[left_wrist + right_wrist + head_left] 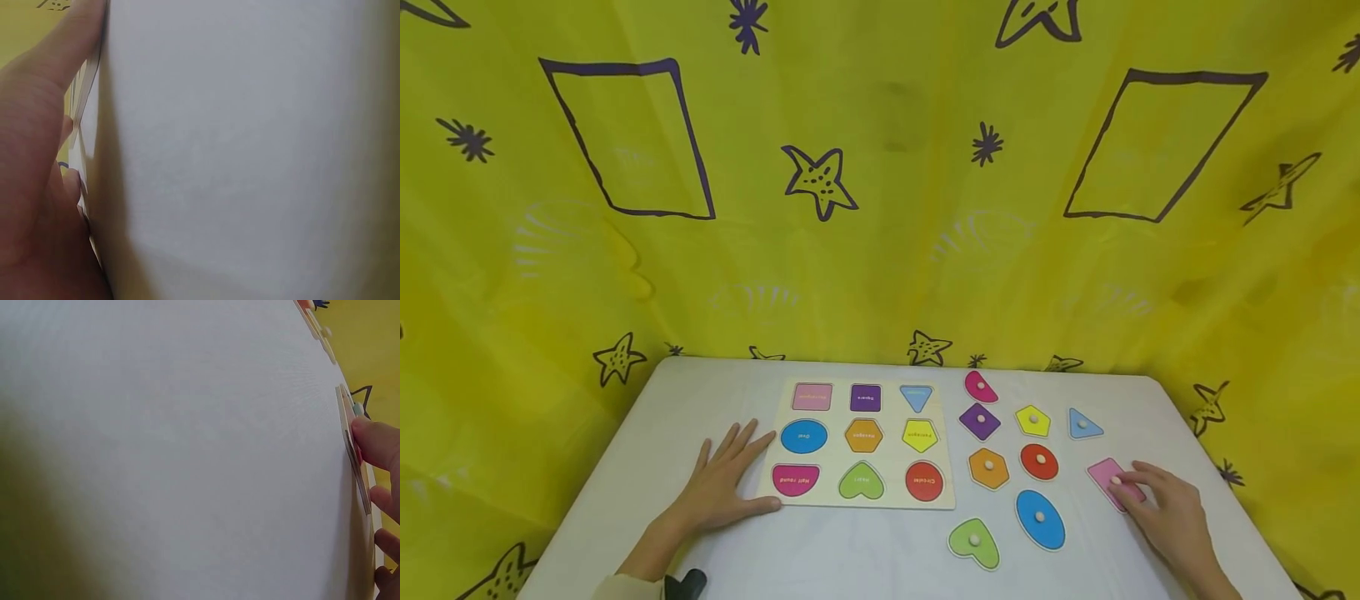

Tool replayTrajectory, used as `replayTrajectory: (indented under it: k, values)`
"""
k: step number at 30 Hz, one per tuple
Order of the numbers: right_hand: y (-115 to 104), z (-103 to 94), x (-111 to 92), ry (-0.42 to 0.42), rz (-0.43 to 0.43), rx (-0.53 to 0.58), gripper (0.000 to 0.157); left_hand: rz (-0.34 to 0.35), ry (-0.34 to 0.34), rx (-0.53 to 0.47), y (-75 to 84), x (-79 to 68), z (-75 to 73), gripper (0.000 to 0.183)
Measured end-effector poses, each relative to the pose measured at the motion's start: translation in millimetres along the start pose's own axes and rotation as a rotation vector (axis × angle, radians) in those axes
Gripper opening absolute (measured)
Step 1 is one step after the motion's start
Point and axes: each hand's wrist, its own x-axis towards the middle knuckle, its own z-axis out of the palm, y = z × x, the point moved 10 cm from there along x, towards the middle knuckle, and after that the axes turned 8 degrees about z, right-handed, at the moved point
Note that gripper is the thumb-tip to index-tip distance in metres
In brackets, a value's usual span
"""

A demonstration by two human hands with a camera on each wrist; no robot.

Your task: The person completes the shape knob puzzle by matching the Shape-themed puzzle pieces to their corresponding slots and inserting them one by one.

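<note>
A wooden shape puzzle board (887, 502) lies on the white table, printed with several coloured, labelled shapes. My left hand (724, 479) rests flat at the board's left side, fingers spread, with thumb and index fingertip touching its edge. In the left wrist view the thumb (69, 44) lies along the board's edge. At the right, my right hand (1176, 508) pinches the small knob of a pink rectangle puzzle piece (1102, 472). The right wrist view shows that piece (351, 440) edge-on by the thumb; whether it is lifted I cannot tell.
Between board and right hand lie knobbed pieces: magenta half round (977, 382), purple square (973, 412), yellow pentagon (1030, 412), blue triangle (1078, 415), orange hexagon (981, 477), red circle (1037, 471), blue oval (1033, 533), green heart (973, 529). A yellow patterned curtain (887, 275) surrounds the table.
</note>
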Motion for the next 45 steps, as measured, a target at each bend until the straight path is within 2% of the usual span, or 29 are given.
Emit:
replayTrajectory:
  k: [9,16,19,29,33,38,45]
  values:
    - [2,-2.5,0,0.037,0.024,0.03,0.036,-0.007,-0.004,-0.004,-0.8,1.4,-0.8,0.105]
    - [-3,-4.8,-3,0.024,0.036,0.048,0.033,-0.012,-0.005,0.001,-2.8,1.4,1.5,0.105]
    - [-9,-9.6,-5,0.047,0.009,0.052,0.03,-0.007,-0.003,0.007,-2.8,1.5,2.5,0.106]
    - [-41,-29.5,3,0.141,-0.127,0.154,0.022,-0.002,0.022,0.009,-1.6,0.3,0.6,0.105]
    - [-54,-30.9,8,0.167,-0.168,0.191,0.022,0.016,0.049,0.003,-1.6,0.3,1.1,0.105]
    - [-74,-24.1,16,0.153,-0.179,0.183,0.023,0.01,0.041,-0.004,-2.9,1.2,2.7,0.105]
    - [-104,-9.4,24,0.071,-0.154,0.196,0.027,-0.035,-0.024,0.019,-3.0,0.3,3.0,0.106]
